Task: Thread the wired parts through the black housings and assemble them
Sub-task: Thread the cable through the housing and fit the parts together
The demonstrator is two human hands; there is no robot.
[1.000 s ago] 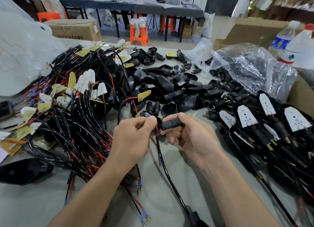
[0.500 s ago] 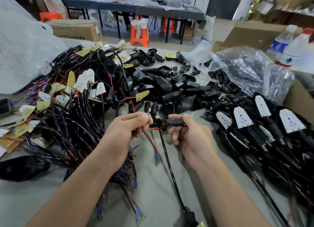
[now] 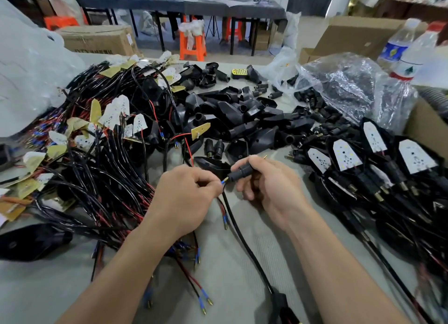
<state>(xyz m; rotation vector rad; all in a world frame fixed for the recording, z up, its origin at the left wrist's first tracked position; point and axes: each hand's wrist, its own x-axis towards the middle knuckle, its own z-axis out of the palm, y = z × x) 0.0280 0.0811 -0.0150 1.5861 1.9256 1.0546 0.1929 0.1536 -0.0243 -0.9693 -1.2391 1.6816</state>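
My right hand [image 3: 269, 190] grips a small black tubular sleeve [image 3: 242, 172] level over the table. My left hand [image 3: 186, 197] pinches a thin wire whose blue-and-brass tip [image 3: 224, 181] sits right at the sleeve's left opening. A thick black cable [image 3: 244, 241] hangs from between my hands toward the near edge. Behind the hands lies a black housing [image 3: 211, 164]. A heap of wired LED boards [image 3: 97, 139] fills the left. Loose black housings [image 3: 242, 115] are piled in the middle. Assembled units [image 3: 358, 168] lie in rows on the right.
A clear plastic bag [image 3: 351, 86] of small black parts sits at the back right, beside two water bottles [image 3: 409, 54] and a cardboard box [image 3: 429, 132]. A large white bag [image 3: 29, 76] stands at the left. Loose red-black wire ends [image 3: 201, 297] lie near the front.
My left hand has shifted right and brought the wire tip up to the sleeve's opening. The right hand has kept the sleeve in place.
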